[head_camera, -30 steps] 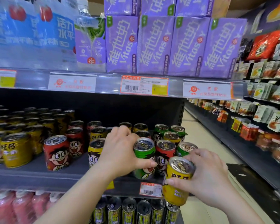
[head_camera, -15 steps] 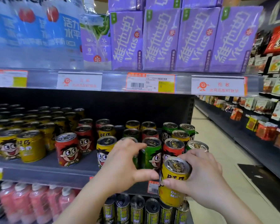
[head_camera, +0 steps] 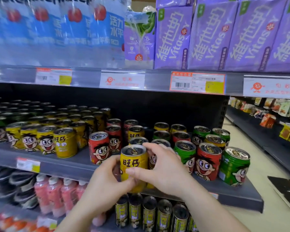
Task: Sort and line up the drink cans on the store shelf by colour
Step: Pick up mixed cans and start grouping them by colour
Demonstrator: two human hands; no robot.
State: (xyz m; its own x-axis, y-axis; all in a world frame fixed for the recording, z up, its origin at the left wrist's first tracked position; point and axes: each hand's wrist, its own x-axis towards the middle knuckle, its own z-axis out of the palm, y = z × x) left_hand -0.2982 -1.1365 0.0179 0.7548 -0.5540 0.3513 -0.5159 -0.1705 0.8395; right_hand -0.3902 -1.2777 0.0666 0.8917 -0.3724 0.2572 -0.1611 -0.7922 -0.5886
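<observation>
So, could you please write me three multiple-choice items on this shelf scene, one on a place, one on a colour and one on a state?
1. Where does the block of yellow cans stand?
A. left part of the can shelf
B. top shelf
C. floor

2. What colour is the can in the hands?
A. green
B. red
C. yellow

3. How is that can held?
A. by both hands
B. by one hand
C. by neither

Answers:
1 A: the yellow cans fill the shelf at left.
2 C: the held can is yellow.
3 A: the left hand and right hand both wrap it.
</observation>
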